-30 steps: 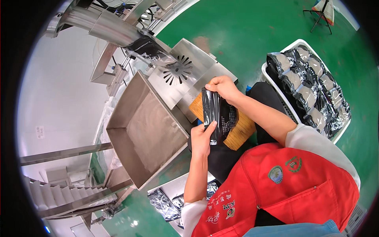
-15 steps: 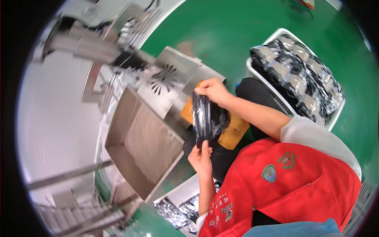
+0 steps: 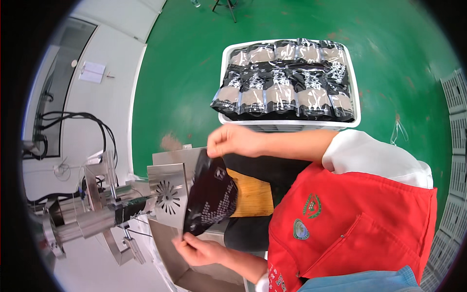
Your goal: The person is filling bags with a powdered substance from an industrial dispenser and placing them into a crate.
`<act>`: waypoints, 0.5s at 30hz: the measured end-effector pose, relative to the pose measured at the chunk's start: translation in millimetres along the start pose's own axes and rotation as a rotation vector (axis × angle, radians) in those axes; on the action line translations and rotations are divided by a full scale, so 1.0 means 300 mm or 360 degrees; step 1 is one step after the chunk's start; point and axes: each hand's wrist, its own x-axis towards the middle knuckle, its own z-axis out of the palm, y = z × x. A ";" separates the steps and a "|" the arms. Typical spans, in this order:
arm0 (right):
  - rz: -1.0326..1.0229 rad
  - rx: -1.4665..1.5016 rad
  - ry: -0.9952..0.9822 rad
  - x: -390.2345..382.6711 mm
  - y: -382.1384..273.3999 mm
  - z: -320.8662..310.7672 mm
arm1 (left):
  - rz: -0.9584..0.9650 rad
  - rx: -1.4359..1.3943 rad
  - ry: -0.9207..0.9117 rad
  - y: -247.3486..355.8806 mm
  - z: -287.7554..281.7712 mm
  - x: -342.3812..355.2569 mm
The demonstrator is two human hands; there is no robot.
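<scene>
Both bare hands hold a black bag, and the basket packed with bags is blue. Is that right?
The basket is white, not blue, as the head view shows. The rest stands: left hand and right hand both hold the black bag, and other bags pack the basket.

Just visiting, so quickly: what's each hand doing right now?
Left hand: closed, holding one corner of the black bag.
Right hand: closed, holding another corner of the same bag.
</scene>
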 end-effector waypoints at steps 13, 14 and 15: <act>-0.0997 -0.2068 0.1356 -0.576 -0.572 -0.448 | -0.0558 -0.1541 -0.1337 0.431 0.758 -0.121; -0.0952 -0.2096 0.1491 -0.587 -0.579 -0.493 | -0.0498 -0.1545 -0.1423 0.431 0.852 -0.142; -0.0831 -0.2103 0.1745 -0.606 -0.564 -0.566 | -0.0564 -0.1479 -0.1537 0.500 0.909 -0.153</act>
